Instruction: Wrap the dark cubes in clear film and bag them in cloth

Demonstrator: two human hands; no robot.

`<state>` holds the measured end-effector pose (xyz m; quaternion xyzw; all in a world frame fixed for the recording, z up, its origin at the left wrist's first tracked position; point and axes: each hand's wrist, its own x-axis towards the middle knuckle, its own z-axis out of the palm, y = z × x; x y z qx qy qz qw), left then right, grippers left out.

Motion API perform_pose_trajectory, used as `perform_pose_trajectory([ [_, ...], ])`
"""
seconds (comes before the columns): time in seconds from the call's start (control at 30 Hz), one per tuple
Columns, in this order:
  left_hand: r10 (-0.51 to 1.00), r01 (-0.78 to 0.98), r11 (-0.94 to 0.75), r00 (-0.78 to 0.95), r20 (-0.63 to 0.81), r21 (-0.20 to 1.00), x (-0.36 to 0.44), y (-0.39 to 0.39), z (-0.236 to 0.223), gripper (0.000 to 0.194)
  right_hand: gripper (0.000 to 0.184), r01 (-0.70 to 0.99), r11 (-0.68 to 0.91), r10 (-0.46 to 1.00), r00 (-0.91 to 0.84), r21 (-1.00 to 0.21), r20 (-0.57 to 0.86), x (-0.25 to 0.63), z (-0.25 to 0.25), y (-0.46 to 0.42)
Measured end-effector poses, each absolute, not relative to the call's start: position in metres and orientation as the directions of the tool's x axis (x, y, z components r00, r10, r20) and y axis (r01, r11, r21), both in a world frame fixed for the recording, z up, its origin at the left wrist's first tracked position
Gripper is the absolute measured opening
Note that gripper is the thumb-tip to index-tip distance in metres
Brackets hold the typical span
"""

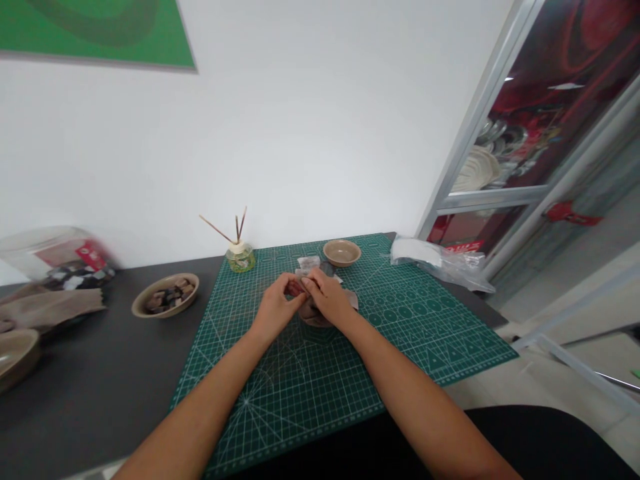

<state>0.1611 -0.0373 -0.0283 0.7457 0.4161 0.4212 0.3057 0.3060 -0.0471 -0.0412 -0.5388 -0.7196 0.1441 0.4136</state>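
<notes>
Over the middle of the green cutting mat [270, 393], my left hand [277, 300] and my right hand [330, 297] meet at the fingertips. Both are closed in a pinch, and whatever lies between the fingers is too small and covered to name. Directly beneath them sits a brown, rounded object [316, 319], partly hidden by my right hand. Just behind my hands lie a pale, crumpled-looking piece [309, 262] and a small dark round thing [328, 269]. A shallow beige bowl [342, 253] stands beyond them.
A glass reed diffuser [241, 257] stands at the mat's back left corner. Further left are a bowl of brown chunks [167, 297], a brown cloth [55, 310], a clear tub [55, 257] and another bowl [17, 357]. A plastic bag [440, 260] lies at the right edge.
</notes>
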Motion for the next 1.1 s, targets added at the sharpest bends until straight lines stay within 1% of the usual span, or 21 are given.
perform_pose_trajectory([
  [0.13, 0.854, 0.353, -0.507, 0.333, 0.4, 0.786, 0.1618, -0.0376, -0.0278, 0.016, 0.025, 0.801, 0.276, 0.91, -0.04, -0.531, 0.413, 0.3056, -0.0408, -0.0463],
  [0.23, 0.83, 0.35, -0.544, 0.363, 0.425, 0.763, 0.1613, -0.038, -0.0268, 0.014, 0.024, 0.829, 0.251, 0.914, -0.031, -0.501, 0.405, 0.3053, -0.0407, -0.0464],
  [0.33, 0.813, 0.327, -0.563, 0.385, 0.437, 0.759, 0.1598, -0.0386, -0.0255, 0.011, 0.025, 0.775, 0.279, 0.907, -0.019, -0.568, 0.42, 0.3068, -0.0404, -0.046],
  [0.47, 0.811, 0.255, -0.551, 0.388, 0.437, 0.795, 0.1575, -0.0386, -0.025, 0.014, 0.026, 0.575, 0.37, 0.879, 0.037, -0.729, 0.475, 0.3104, -0.0381, -0.045],
  [0.53, 0.817, 0.216, -0.533, 0.382, 0.431, 0.818, 0.1566, -0.0378, -0.0259, 0.015, 0.027, 0.478, 0.398, 0.876, 0.056, -0.783, 0.479, 0.3116, -0.0363, -0.0454],
  [0.63, 0.817, 0.176, -0.532, 0.363, 0.448, 0.828, 0.1557, -0.0361, -0.0282, 0.016, 0.028, 0.385, 0.397, 0.89, 0.06, -0.833, 0.452, 0.3115, -0.0338, -0.0474],
  [0.8, 0.779, 0.174, -0.601, 0.345, 0.524, 0.78, 0.156, -0.0356, -0.029, 0.011, 0.024, 0.298, 0.432, 0.893, -0.006, -0.851, 0.451, 0.3077, -0.033, -0.0498],
  [0.93, 0.75, 0.234, -0.653, 0.329, 0.574, 0.72, 0.1577, -0.0383, -0.0259, 0.009, 0.024, 0.26, 0.443, 0.892, -0.034, -0.858, 0.451, 0.3058, -0.0349, -0.0502],
  [1.0, 0.759, 0.283, -0.647, 0.331, 0.561, 0.708, 0.1585, -0.0397, -0.0244, 0.008, 0.021, 0.267, 0.427, 0.902, -0.05, -0.864, 0.43, 0.3055, -0.0361, -0.0503],
  [1.1, 0.779, 0.316, -0.623, 0.335, 0.53, 0.716, 0.1592, -0.0407, -0.0231, 0.007, 0.02, 0.342, 0.413, 0.902, -0.03, -0.844, 0.43, 0.3053, -0.0383, -0.0496],
])
